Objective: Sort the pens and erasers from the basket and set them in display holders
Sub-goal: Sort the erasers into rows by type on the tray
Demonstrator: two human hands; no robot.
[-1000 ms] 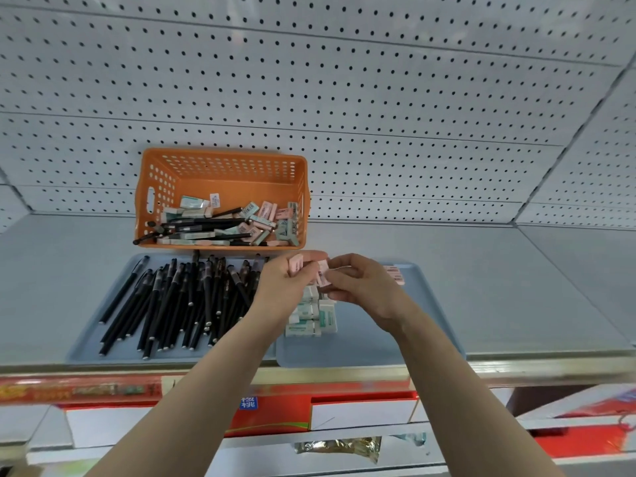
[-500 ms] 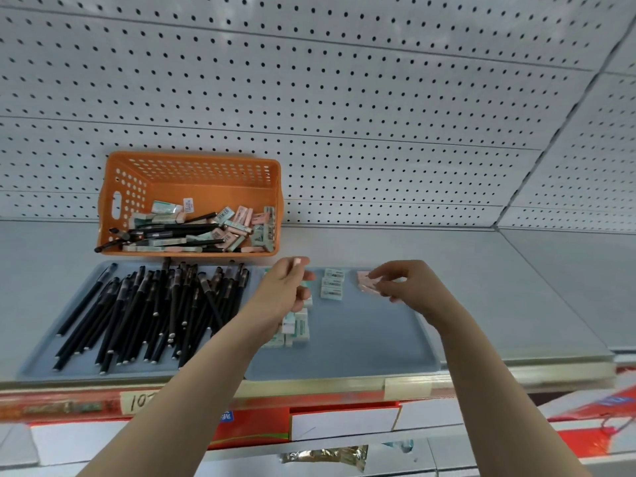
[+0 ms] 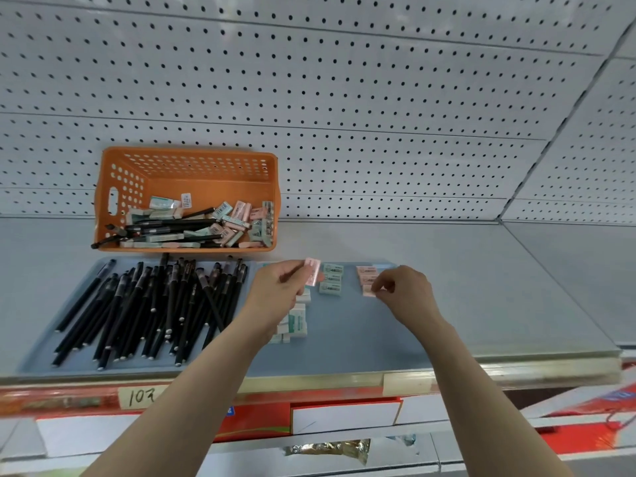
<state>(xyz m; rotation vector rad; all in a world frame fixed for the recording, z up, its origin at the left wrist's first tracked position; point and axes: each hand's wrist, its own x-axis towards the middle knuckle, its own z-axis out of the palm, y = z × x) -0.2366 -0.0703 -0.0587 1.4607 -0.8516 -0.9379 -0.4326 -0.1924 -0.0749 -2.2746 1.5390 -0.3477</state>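
Observation:
An orange basket (image 3: 117, 187) at the back left holds black pens and green and pink erasers. In front of it a blue tray (image 3: 41, 356) carries several black pens (image 3: 144, 311). A second blue tray (image 3: 361, 339) holds green erasers (image 3: 331, 278), a lower green pile (image 3: 294, 321) and a short column of pink erasers (image 3: 365, 275). My left hand (image 3: 278, 287) pinches a pink eraser (image 3: 312, 275) above the green ones. My right hand (image 3: 404, 290) pinches the lowest pink eraser (image 3: 368, 291) of the column, down on the tray.
White pegboard (image 3: 344, 98) backs the grey shelf (image 3: 481, 287). The shelf's front edge carries a price strip with a label reading 107 (image 3: 141, 395). Red and white boxes (image 3: 344, 414) sit on the shelf below.
My hands were together over the tray a second ago and have parted. The right hand has carried a pink eraser right and down to the pink column. The left keeps its pink eraser.

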